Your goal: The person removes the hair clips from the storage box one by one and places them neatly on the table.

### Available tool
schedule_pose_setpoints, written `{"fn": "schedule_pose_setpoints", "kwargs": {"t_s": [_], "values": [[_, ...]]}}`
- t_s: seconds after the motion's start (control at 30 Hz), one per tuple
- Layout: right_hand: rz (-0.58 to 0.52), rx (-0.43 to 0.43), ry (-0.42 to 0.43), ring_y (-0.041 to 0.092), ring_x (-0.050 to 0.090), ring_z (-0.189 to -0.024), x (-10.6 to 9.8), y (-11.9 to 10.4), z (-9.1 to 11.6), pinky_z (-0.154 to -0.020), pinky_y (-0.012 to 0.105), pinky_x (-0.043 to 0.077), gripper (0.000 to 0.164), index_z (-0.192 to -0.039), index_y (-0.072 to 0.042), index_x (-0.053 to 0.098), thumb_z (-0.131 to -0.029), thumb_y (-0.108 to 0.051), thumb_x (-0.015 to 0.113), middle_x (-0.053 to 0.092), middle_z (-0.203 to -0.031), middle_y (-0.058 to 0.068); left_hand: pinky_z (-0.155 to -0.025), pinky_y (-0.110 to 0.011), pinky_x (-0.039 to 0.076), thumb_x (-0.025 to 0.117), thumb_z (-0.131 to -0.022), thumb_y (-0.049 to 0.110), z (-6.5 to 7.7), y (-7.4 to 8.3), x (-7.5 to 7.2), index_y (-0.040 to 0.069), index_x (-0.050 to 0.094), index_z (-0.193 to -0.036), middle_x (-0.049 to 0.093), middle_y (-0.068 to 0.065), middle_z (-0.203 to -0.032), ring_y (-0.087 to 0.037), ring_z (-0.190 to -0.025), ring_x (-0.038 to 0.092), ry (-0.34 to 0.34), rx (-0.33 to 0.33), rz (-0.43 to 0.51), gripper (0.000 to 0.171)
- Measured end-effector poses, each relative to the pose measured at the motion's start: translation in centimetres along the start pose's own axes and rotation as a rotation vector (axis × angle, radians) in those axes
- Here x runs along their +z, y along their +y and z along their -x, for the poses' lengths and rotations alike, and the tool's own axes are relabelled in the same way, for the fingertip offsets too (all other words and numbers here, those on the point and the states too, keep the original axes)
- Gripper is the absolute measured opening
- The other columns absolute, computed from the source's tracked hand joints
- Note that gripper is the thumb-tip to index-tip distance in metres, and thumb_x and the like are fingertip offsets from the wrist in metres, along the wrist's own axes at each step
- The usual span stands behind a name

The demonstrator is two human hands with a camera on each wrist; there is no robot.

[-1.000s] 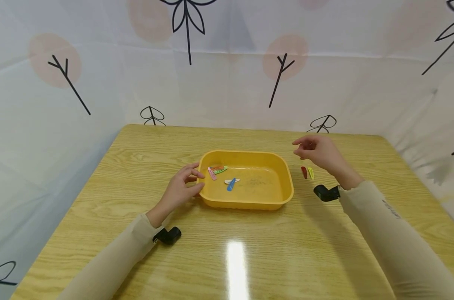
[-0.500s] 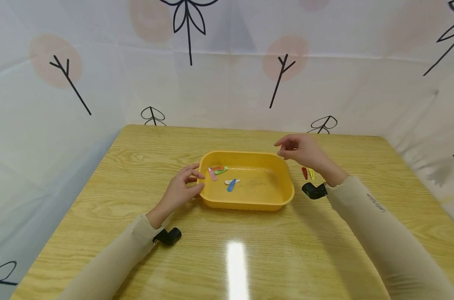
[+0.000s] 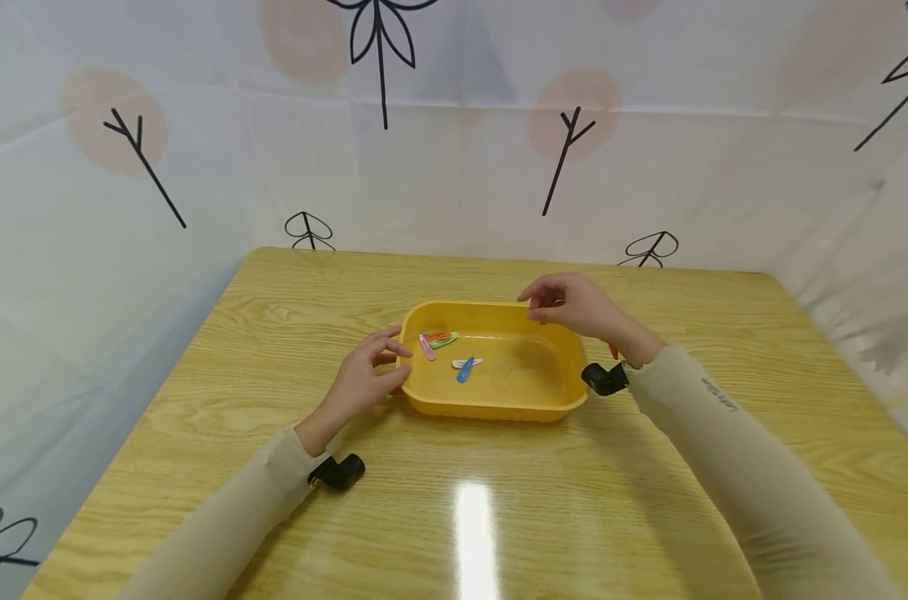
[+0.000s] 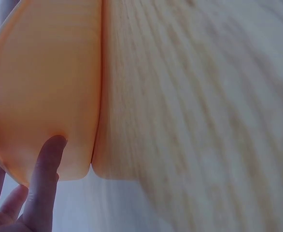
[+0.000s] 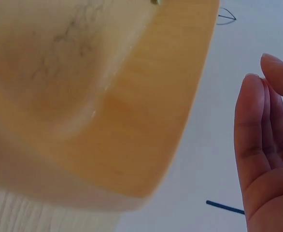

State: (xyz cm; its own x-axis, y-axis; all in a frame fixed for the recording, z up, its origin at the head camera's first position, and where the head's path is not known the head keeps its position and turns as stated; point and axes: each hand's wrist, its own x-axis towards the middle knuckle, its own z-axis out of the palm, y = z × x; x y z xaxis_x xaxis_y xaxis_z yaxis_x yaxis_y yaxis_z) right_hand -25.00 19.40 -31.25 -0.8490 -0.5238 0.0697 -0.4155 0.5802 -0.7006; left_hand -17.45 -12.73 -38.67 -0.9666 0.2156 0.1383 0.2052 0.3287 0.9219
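Note:
My left hand [image 3: 360, 379] holds the left end of a yellow plastic tray [image 3: 491, 410]. In the left wrist view its thumb [image 4: 47, 159] presses the tray's outer wall, with other fingers by the rim. Inside the tray lie snap hair clips: a blue clip [image 3: 465, 371] across a white clip [image 3: 457, 364], and a pink clip [image 3: 427, 348] beside green and orange ones. Over the tray's far right corner hovers my right hand [image 3: 577, 307], thumb and forefinger tips close together; the right wrist view shows nothing between them. A red clip [image 3: 614, 351] peeks out under my right wrist.
The tray stands on a wood-grain table [image 3: 334, 533]. A white cloth with tree and leaf drawings [image 3: 454, 183] hangs behind the table and along its sides. Black wrist cameras [image 3: 339, 472] sit on both sleeves.
My right hand has moved left, from behind the red and yellow clips to over the tray's far right corner. The wrist now hides the yellow clip. My left hand stays put.

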Motion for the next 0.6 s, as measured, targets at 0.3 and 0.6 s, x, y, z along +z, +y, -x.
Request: {"fn": "schedule_pose_setpoints", "kwargs": {"t_s": [0.3,0.6], "values": [[-0.028,-0.063,-0.038,0.022,0.056,-0.078,1.5,-0.1,-1.1,-0.066,0.028,0.049,0.021,-0.105,0.003,0.065,-0.084,-0.001,0.066,0.061,-0.088,0.009,-0.079,-0.034,0.053,0.068,-0.082,0.006,-0.1,-0.2,0.1,0.001,0.062,-0.096,0.04,-0.01,-0.141,-0.034,-0.107,0.056,0.003,0.0,-0.014,0.016],[-0.087,-0.086,-0.106,0.022,0.057,-0.08,3.3,-0.2,-2.3,-0.068,0.028,0.051,0.02,-0.102,0.005,0.064,-0.084,0.0,0.066,0.063,-0.09,0.01,-0.081,-0.038,0.052,0.064,-0.083,0.001,1.0,3.2,-0.2,-0.007,0.059,-0.097,0.038,-0.02,-0.141,-0.04,-0.108,0.054,-0.011,-0.011,-0.039,0.017]]}}
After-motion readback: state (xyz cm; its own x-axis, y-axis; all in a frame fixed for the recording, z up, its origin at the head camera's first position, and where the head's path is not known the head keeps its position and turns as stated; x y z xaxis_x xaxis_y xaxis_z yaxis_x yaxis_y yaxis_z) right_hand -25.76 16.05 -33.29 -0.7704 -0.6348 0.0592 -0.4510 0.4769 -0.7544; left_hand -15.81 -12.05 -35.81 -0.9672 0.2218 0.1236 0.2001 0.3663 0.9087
